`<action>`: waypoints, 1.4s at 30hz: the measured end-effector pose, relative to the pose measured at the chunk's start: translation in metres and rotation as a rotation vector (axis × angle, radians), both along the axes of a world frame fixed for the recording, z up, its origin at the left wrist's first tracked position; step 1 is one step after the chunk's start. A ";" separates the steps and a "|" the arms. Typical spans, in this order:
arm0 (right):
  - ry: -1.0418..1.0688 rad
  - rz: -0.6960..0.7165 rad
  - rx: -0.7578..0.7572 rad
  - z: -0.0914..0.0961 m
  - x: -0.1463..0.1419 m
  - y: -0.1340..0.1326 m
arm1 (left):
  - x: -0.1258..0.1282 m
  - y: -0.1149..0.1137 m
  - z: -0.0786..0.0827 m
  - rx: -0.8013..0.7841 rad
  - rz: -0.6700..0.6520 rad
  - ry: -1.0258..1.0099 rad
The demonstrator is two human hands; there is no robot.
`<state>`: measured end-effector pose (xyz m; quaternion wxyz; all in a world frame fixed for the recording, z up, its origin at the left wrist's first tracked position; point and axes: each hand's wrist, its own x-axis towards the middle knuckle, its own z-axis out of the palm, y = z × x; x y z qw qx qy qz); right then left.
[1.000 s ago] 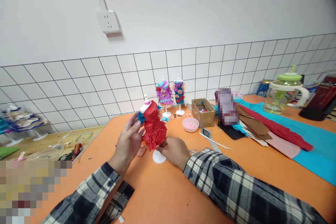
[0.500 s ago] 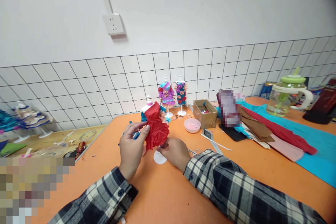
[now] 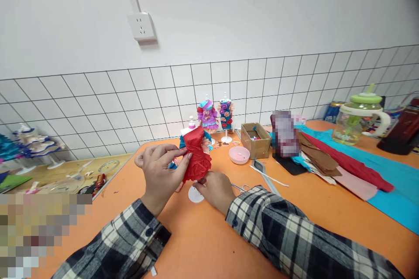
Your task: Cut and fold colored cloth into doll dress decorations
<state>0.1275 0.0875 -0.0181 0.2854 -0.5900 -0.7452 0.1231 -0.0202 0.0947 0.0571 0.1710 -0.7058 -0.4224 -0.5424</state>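
A red crepe-paper dress [image 3: 197, 152] with a ruffled skirt is on a small white mannequin whose neck [image 3: 191, 123] shows above it. My left hand [image 3: 163, 172] is closed with thumb and fingertips on the dress's left side at the waist. Just under the skirt hem, my right hand [image 3: 214, 189] is closed around the stand's pole, which its fingers mostly hide. The round white base [image 3: 196, 194] appears below, slightly tilted. Teal and peach ruffles [image 3: 207, 139] from something behind show past the dress.
Behind stand two dressed mannequins [image 3: 207, 115], [image 3: 225, 115]. To the right are a pink bowl [image 3: 239, 155], a cardboard box [image 3: 255, 141], scissors [image 3: 244, 189], a phone [image 3: 285, 135], crepe-paper sheets [image 3: 347, 161] and a lidded cup [image 3: 353, 120]. More dressed mannequins [image 3: 39, 144] are far left.
The mannequin has turned and tilted a little, its neck shifting right and its base left. My left hand's fingers have lifted and extended across the waist; my right hand keeps its grip.
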 end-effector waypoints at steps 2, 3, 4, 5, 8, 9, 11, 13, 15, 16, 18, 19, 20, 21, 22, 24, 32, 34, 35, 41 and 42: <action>-0.012 0.001 0.007 0.001 -0.001 0.000 | 0.004 -0.001 0.002 0.001 0.008 0.021; -0.016 -0.001 0.009 0.001 -0.001 0.000 | 0.006 -0.001 0.002 0.009 0.018 0.032; -0.019 -0.004 0.010 0.001 -0.001 0.000 | 0.007 -0.001 0.003 0.014 0.029 0.043; -0.019 -0.006 0.010 0.001 -0.001 0.000 | 0.008 0.000 0.002 0.018 0.040 0.050; -0.007 -0.016 0.010 0.000 -0.001 0.001 | 0.009 0.002 -0.001 0.017 0.053 0.048; 0.000 -0.018 0.014 -0.001 -0.001 0.001 | 0.009 0.002 -0.002 0.013 0.050 0.043; 0.011 -0.019 0.031 -0.002 -0.001 0.001 | 0.008 0.003 -0.004 0.000 0.041 0.030; 0.021 -0.011 0.046 -0.003 0.000 0.001 | 0.008 0.003 -0.005 -0.029 0.036 -0.005; 0.041 0.005 0.049 -0.003 0.001 0.001 | 0.008 0.003 -0.005 -0.097 0.007 -0.085; 0.053 0.014 0.044 -0.002 0.001 0.001 | 0.009 0.002 -0.004 -0.155 -0.022 -0.140; 0.067 0.026 0.028 -0.002 0.002 0.001 | 0.010 0.001 -0.001 -0.289 -0.105 -0.261; 0.068 0.025 0.020 -0.002 0.002 0.002 | 0.011 0.000 0.000 -0.340 -0.148 -0.314; 0.065 0.021 0.013 -0.002 0.001 0.002 | 0.012 -0.001 0.001 -0.374 -0.183 -0.354; 0.060 0.014 0.008 -0.003 0.001 0.002 | 0.013 -0.002 0.003 -0.388 -0.210 -0.384; 0.057 0.005 0.007 -0.003 0.000 0.003 | 0.013 -0.002 0.004 -0.392 -0.230 -0.407; 0.057 -0.007 0.012 -0.004 -0.001 0.003 | 0.013 -0.002 0.005 -0.423 -0.278 -0.465; 0.031 0.012 0.083 -0.006 -0.001 0.004 | 0.005 0.011 0.004 -0.813 -0.784 -0.851; 0.025 0.012 0.097 -0.007 -0.002 0.004 | 0.002 0.013 0.004 -0.835 -0.803 -0.871; 0.020 0.010 0.105 -0.008 -0.002 0.004 | 0.001 0.013 0.004 -0.846 -0.798 -0.875; -0.020 0.007 0.118 -0.008 -0.003 0.005 | 0.001 0.010 0.006 -0.888 -0.714 -0.864; -0.022 0.008 0.117 -0.008 -0.003 0.005 | 0.001 0.009 0.007 -0.883 -0.700 -0.859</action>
